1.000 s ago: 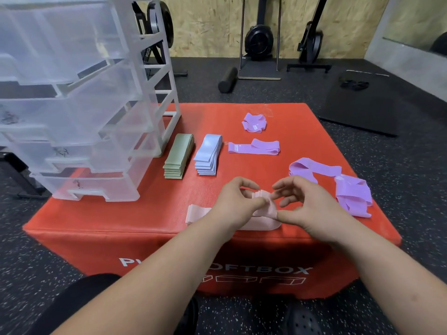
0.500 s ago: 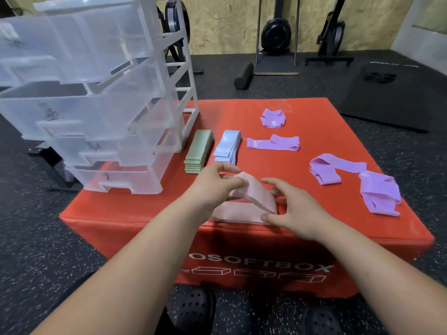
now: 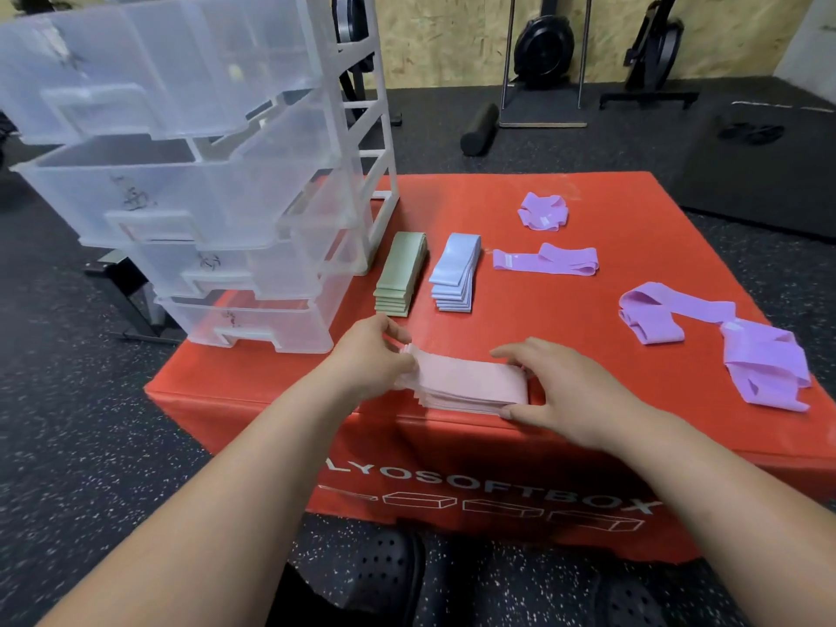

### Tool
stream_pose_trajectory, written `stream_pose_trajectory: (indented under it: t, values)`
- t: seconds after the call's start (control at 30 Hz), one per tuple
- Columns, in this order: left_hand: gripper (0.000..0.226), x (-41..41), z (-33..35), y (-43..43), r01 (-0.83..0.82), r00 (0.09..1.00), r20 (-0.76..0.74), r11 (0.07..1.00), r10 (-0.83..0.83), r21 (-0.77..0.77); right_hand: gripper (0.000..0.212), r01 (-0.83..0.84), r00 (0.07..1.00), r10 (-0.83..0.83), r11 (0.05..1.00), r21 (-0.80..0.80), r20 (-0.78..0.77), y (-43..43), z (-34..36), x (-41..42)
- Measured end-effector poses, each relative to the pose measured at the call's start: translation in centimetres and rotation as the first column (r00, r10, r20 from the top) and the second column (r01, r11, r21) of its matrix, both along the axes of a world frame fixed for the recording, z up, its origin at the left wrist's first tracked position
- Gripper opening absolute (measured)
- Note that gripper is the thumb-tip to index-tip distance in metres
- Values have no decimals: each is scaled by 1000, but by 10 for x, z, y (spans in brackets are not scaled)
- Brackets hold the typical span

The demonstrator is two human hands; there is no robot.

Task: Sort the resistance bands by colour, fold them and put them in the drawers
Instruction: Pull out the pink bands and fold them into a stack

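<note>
Left hand [image 3: 368, 355]: fingers [image 3: 400, 360] curled together, pinching the left end of the pink stack [image 3: 470, 382]. Right hand [image 3: 561, 393]: fingers [image 3: 509, 353] spread apart and relaxed, touching the stack's right end, thumb at its near corner.

The pink stack lies flat at the near edge of the box [image 3: 588, 201], between both hands. It is made of several thin matte bands folded into a rectangle, with the layer edges stepped at the near-left side.

Just beyond the left hand are the green stack [image 3: 400, 276] and the blue stack [image 3: 454, 273], side by side and apart. Both are neat, narrow and layered.

To the right, well apart, are four purple bands, unfolded:
- one bunched at the rear [image 3: 542, 211]
- one flattened strip [image 3: 547, 260]
- two loose, overlapping loops [image 3: 705, 330] near the right edge

The drawers [image 3: 203, 196] stand at the box's left rear, beside the green stack. They are translucent plastic in a white frame, four tiers pulled outward, with dark scribbles on the fronts.

The box is red, smooth-skinned and square, with white lettering on its front. It sits on a black speckled floor [image 3: 90, 445]. Black perforated shoes [image 3: 389, 576] show below the box. A black roller [image 3: 479, 129] lies behind it.
</note>
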State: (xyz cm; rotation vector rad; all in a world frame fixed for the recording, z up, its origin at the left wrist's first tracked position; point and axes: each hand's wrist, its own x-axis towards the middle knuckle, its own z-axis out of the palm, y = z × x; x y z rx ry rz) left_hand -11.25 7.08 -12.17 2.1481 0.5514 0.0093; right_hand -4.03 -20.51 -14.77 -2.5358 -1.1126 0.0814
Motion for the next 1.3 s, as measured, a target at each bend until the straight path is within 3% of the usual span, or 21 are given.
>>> stream_pose_trajectory:
  t: [0.13,0.23,0.37,0.47,0.6,0.73,0.87,1.03,1.13,1.23,1.3]
  values:
    - [28,-1,-5,5,218,974,-137,913,-180,345,68,-19,999,19,1000,-22,31,1,-1,0]
    - [39,1,-6,5,275,961,-119,805,-251,526,65,-17,999,19,999,-41,26,2,0,1]
    - [39,0,1,-2,402,865,49,748,-499,527,64,-23,999,25,998,-57,36,3,3,2]
    - [49,-2,0,-13,557,761,1,653,-649,513,66,-14,998,19,996,-83,64,4,6,1]
    - [46,1,-8,-15,587,737,-71,584,-672,560,70,3,999,3,990,-139,41,3,10,-2]
    - [41,3,-8,-8,589,728,-37,596,-685,546,67,95,983,-104,993,-64,-154,3,18,-5]
    - [40,3,-10,-8,587,727,-36,593,-686,551,47,314,907,-312,949,-39,-284,10,19,-8]
    - [41,2,-10,-8,580,728,-31,591,-685,561,41,481,788,-433,877,-1,-438,29,15,-12]
    - [60,-1,-12,-6,562,752,-11,633,-659,532,40,554,750,-407,817,160,-522,39,19,-14]
    - [98,-6,-11,-7,536,777,78,720,-625,440,40,531,779,-278,770,354,-562,56,37,-20]
    - [102,-6,-11,-8,491,798,186,798,-573,350,42,487,804,-176,742,460,-567,68,52,-24]
